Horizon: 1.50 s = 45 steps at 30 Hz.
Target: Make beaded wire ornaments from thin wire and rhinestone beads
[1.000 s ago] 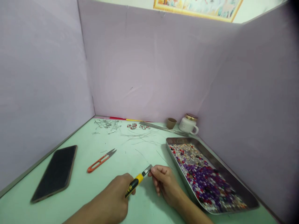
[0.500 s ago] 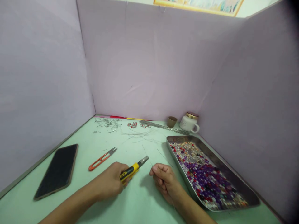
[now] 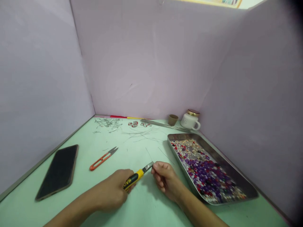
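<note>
My left hand (image 3: 115, 189) is wrapped round yellow-and-black pliers (image 3: 134, 179), whose metal jaws point right. The jaw tip meets the fingertips of my right hand (image 3: 167, 178); whether the jaws are closed cannot be made out. Between thumb and forefinger my right hand pinches a thin wire (image 3: 148, 154), which sticks up and away from the fingertips. Its other fingers are curled in. Left of the pliers lie orange thread snips (image 3: 101, 160) with their blades apart.
A metal tray (image 3: 181, 168) of mixed beads stands on the right, near my right forearm. A phone (image 3: 58, 171) lies at left. Along the back are wire scraps (image 3: 109, 124), beaded pieces (image 3: 133, 124), long wires (image 3: 161, 124), a brown cup (image 3: 173, 119) and a lidded white mug (image 3: 189, 121).
The pliers in my left hand have moved slightly right and down, so their tip now reaches my right fingertips. My right hand keeps its pinch. The whole view has shifted a little.
</note>
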### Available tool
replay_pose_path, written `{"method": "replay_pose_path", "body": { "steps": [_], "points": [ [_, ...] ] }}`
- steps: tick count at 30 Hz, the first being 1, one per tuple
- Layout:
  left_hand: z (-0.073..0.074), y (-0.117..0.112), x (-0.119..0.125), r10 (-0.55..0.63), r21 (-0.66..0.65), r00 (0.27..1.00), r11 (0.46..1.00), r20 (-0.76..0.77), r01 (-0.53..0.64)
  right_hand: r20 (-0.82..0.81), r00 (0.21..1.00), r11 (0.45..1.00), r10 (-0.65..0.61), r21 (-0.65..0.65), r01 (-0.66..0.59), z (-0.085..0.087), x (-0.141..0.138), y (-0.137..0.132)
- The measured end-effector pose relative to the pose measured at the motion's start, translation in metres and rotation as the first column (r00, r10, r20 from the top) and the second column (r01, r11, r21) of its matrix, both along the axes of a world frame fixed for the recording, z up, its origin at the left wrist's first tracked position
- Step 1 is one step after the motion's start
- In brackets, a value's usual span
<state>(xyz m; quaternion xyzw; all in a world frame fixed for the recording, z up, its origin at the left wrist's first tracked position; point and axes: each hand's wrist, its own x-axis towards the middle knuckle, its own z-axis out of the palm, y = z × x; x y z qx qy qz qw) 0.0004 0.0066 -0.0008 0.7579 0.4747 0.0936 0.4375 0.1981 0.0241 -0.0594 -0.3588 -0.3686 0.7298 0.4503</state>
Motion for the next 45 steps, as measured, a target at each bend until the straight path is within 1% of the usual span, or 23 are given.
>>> {"method": "replay_pose_path", "body": {
  "steps": [2, 5, 9, 15, 22, 24, 27, 29, 32, 34, 36, 38, 39, 40, 41, 42, 43, 44, 45],
  "points": [
    [0.002, 0.000, 0.001, 0.001, -0.054, 0.999, 0.999, 0.037, 0.001, -0.027, 1.000, 1.000, -0.006, -0.002, 0.006, -0.002, 0.001, 0.001],
    [0.006, 0.002, 0.001, 0.051, -0.117, 0.995, 0.992, 0.089, -0.040, -0.071, 0.997, 1.000, 0.024, -0.007, -0.024, -0.002, 0.002, 0.002],
    [0.007, 0.006, -0.001, 0.088, -0.115, 0.990, 0.991, 0.110, -0.075, -0.087, 0.995, 0.999, 0.050, -0.014, -0.052, -0.002, 0.003, 0.002],
    [0.006, 0.007, -0.003, 0.120, -0.189, 0.978, 0.978, 0.172, -0.087, -0.104, 0.992, 0.998, 0.066, -0.008, -0.067, -0.001, 0.003, 0.001],
    [0.008, 0.004, -0.001, 0.120, -0.256, 0.966, 0.965, 0.227, -0.060, -0.094, 0.996, 1.000, 0.003, 0.025, -0.001, 0.000, 0.002, 0.000],
    [0.007, 0.004, 0.000, 0.125, -0.255, 0.966, 0.965, 0.225, -0.066, -0.076, 0.997, 0.999, 0.011, 0.033, -0.009, -0.001, 0.002, 0.000],
    [0.005, 0.003, 0.000, 0.123, -0.239, 0.976, 0.968, 0.181, -0.077, -0.053, 0.998, 0.999, 0.024, 0.035, -0.023, -0.003, 0.002, 0.000],
    [0.005, 0.003, -0.001, 0.094, -0.196, 0.986, 0.978, 0.136, -0.066, -0.040, 0.999, 0.999, 0.035, 0.035, -0.033, -0.003, 0.002, 0.000],
    [0.003, 0.003, -0.001, 0.062, -0.059, 0.998, 0.996, 0.030, -0.060, -0.029, 0.999, 0.999, 0.039, 0.035, -0.038, -0.002, 0.002, 0.000],
    [-0.001, 0.003, 0.000, 0.091, 0.038, 0.993, 0.995, -0.071, -0.088, -0.026, 0.999, 0.999, 0.026, 0.038, -0.025, -0.001, 0.002, 0.000],
    [-0.006, 0.004, 0.002, 0.150, 0.162, 0.975, 0.979, -0.167, -0.123, -0.025, 1.000, 0.999, 0.009, 0.045, -0.008, -0.001, 0.002, 0.000],
    [-0.008, 0.004, 0.004, 0.206, 0.290, 0.958, 0.946, -0.199, -0.143, -0.027, 1.000, 0.999, -0.013, 0.045, 0.014, -0.001, 0.002, 0.001],
    [-0.008, 0.005, 0.004, 0.211, 0.303, 0.959, 0.941, -0.187, -0.149, -0.030, 0.999, 0.999, -0.024, 0.040, 0.025, -0.002, 0.002, 0.002],
    [-0.007, 0.005, 0.004, 0.190, 0.259, 0.969, 0.955, -0.158, -0.145, -0.036, 0.999, 0.999, -0.034, 0.034, 0.035, -0.002, 0.002, 0.002],
    [-0.006, 0.005, 0.003, 0.152, 0.170, 0.982, 0.976, -0.108, -0.133, -0.044, 0.998, 0.999, -0.038, 0.025, 0.040, -0.003, 0.003, 0.002],
    [-0.003, 0.005, 0.001, 0.111, 0.052, 0.993, 0.993, -0.040, -0.108, -0.055, 0.998, 0.999, -0.040, 0.019, 0.042, -0.003, 0.003, 0.002],
    [0.000, 0.006, -0.001, 0.082, -0.064, 0.996, 0.995, 0.034, -0.079, -0.065, 0.997, 0.999, -0.038, 0.017, 0.039, -0.003, 0.004, 0.002],
    [0.002, 0.006, -0.003, 0.075, -0.151, 0.992, 0.987, 0.105, -0.059, -0.074, 0.997, 0.999, -0.035, 0.016, 0.036, -0.003, 0.004, 0.002],
    [0.004, 0.006, -0.005, 0.086, -0.205, 0.983, 0.977, 0.161, -0.052, -0.079, 0.996, 0.999, -0.034, 0.019, 0.036, -0.003, 0.004, 0.002]
  ]
}}
